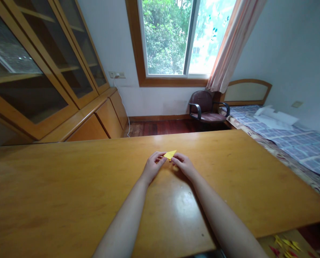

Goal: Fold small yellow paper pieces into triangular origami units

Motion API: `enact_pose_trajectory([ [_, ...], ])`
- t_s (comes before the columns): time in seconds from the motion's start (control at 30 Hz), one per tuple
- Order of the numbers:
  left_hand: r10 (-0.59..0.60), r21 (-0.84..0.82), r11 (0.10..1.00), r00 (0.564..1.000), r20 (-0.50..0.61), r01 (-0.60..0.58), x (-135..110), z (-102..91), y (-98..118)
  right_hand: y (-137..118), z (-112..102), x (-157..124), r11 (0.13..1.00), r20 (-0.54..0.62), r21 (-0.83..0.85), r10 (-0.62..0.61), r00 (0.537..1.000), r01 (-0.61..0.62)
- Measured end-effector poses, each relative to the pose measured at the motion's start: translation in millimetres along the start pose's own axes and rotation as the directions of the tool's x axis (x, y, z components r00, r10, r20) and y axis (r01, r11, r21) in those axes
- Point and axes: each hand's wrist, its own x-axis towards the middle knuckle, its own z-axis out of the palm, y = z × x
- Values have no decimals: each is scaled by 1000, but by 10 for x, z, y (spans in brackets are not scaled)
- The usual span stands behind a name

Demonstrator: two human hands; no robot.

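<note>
A small piece of folded yellow paper [170,154] is held just above the wooden table, between my two hands. It looks flat and pointed, with one tip toward the upper right. My left hand [154,165] pinches its left corner between thumb and fingers. On the other side, my right hand [184,164] grips the paper's lower right edge, fingers curled beneath it. Some fingertips are hidden behind the paper and the thumbs.
The wooden table [68,193] spreads under both arms. Several yellow and red folded paper pieces [287,246] lie at the lower right. Beyond the table are a chair [205,107], a bed [296,143] and a glass-door cabinet [76,107].
</note>
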Motion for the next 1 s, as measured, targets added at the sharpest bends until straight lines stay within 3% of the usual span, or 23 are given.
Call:
enact_pose_trajectory([
  [0.33,6,10,1000,1000,0,-6,-3,10,-10,16,8,4,1000,6,-8,-8,1000,8],
  [0.6,42,120,991,995,87,-52,-8,34,-16,107,15,40,998,-63,-64,6,998,-10],
  [1.0,66,166,984,998,14,-67,14,50,-63,75,85,4,901,19,-424,-88,996,88],
])
